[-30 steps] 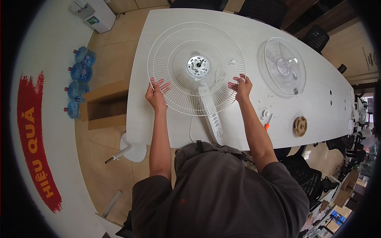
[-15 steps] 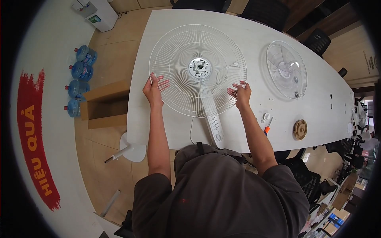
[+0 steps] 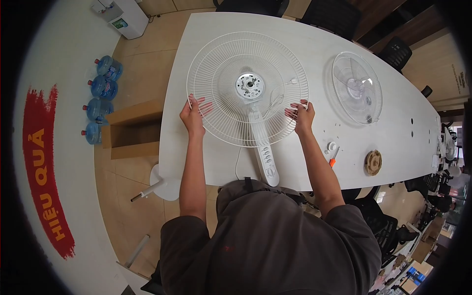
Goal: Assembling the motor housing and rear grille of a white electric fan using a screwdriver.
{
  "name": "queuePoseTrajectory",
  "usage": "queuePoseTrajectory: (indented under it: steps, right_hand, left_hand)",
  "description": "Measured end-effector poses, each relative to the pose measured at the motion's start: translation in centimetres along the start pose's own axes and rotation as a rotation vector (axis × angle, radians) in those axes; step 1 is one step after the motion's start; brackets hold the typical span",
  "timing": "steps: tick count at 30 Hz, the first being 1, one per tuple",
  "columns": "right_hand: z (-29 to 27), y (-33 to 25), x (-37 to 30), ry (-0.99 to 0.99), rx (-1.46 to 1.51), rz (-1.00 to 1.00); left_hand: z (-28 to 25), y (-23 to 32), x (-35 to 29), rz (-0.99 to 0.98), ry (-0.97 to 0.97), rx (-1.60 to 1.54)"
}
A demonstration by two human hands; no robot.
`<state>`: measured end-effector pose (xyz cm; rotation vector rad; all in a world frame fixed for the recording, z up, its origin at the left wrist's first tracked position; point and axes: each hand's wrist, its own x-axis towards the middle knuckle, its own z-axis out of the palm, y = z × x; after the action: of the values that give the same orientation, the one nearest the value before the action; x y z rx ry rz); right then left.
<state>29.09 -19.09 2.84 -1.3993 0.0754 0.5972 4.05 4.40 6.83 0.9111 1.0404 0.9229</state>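
A round white wire fan guard [image 3: 221, 110] lies level over the fan body [image 3: 266, 160], whose white neck and control panel point toward me. Through the guard's central opening shows the round motor front [image 3: 250, 85]. My left hand [image 3: 193, 116] is closed on the guard's near left rim, and my right hand [image 3: 302, 117] grips its near right rim, fingers curled under the wires. A white cord with a plug [image 3: 293, 80] lies beneath the wires. Whether the guard touches the motor housing, I cannot tell.
On the white table [image 3: 216, 167] to the right are another guard with clear fan blades [image 3: 355, 88], a white round cap [image 3: 331, 146], an orange-handled screwdriver [image 3: 333, 161], small screws and a brown ring-shaped object [image 3: 373, 162]. Beyond the left edge stand a cardboard box [image 3: 132, 129], a fan base [image 3: 167, 184] and water bottles [image 3: 104, 87].
Both hands stay on the guard's rim. The guard, hands and table all appear shifted very slightly right and down, with the view.
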Motion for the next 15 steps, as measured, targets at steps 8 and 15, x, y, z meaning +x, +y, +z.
queuePoseTrajectory:
  steps: [8, 15]
  right_hand:
    - [-0.7, -1.3, 3.3, -0.069, -0.054, -0.035]
    - [-0.7, -1.1, 3.4, -0.113, -0.077, -0.028]
  left_hand:
    - [1.0, -2.0, -4.3, 0.102, 0.128, -0.069]
    - [1.4, -2.1, -3.9, 0.101, 0.163, -0.088]
